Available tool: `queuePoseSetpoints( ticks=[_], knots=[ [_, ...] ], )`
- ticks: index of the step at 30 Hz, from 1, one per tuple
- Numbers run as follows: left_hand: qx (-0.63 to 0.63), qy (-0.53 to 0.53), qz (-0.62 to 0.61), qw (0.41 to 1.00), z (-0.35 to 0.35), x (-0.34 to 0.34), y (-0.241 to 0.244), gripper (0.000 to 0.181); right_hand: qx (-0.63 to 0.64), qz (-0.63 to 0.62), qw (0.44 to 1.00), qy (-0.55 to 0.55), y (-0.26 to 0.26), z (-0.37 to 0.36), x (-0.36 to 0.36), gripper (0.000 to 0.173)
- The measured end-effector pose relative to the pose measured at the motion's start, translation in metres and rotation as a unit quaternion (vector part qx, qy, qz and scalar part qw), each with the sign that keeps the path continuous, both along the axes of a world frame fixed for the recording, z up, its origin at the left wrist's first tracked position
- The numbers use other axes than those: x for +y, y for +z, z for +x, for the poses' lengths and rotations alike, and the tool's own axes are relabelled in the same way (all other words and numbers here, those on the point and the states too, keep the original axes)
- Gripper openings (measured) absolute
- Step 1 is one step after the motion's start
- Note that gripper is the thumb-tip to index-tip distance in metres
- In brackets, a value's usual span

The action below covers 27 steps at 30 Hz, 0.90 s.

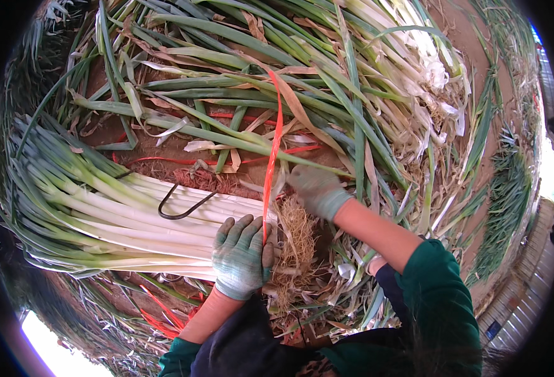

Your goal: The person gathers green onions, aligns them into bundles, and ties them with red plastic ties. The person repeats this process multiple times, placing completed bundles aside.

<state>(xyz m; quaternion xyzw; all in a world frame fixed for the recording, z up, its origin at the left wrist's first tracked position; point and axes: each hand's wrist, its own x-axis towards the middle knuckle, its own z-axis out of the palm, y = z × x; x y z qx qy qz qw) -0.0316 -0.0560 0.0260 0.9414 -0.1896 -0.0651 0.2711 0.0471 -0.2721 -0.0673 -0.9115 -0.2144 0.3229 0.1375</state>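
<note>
A thick bundle of long leeks or large green onions (150, 226) lies before me, green tops to the left, white stalks towards the middle, bushy roots at the right end. My left hand (243, 257), in a dirty green-white knit glove, presses on the white stalks near the roots, its thumb against a red plastic strap (273, 155) that stretches upward. My right hand (315, 192), gloved too and blurred, is just above the roots (298, 231); whether it holds anything cannot be told. A dark U-shaped metal hook or rod (183, 217) lies across the stalks.
A large loose pile of leeks or green onions (258, 56) spreads behind the bundle, roots at the right. More green stalks (505, 202) lie at the far right. Red strapping (164, 311) lies on the ground at lower left. Peeled skins and dry leaves litter the soil.
</note>
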Motion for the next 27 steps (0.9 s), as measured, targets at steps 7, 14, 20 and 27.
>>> queuePoseSetpoints(
  ticks=[7, 14, 20, 27],
  knots=[
    [-0.008, 0.015, -0.032, 0.999, 0.000, 0.000, 0.002, 0.027, 0.033, -0.007, 0.995, -0.096, -0.008, 0.014, 0.022, 0.023],
    [-0.045, 0.031, -0.080, 0.995, -0.004, 0.005, 0.003, 0.026, 0.046, 0.206, 0.970, -0.124, 0.074, -0.007, 0.047, 0.022],
    [-0.067, 0.043, -0.097, 0.992, -0.010, 0.006, -0.005, 0.025, 0.103, 0.175, 0.954, -0.220, 0.143, -0.019, 0.036, 0.020],
    [-0.077, 0.054, -0.079, 0.992, -0.012, 0.006, -0.002, 0.028, 0.070, 0.299, 0.914, -0.265, 0.171, -0.017, 0.041, 0.019]
  ],
)
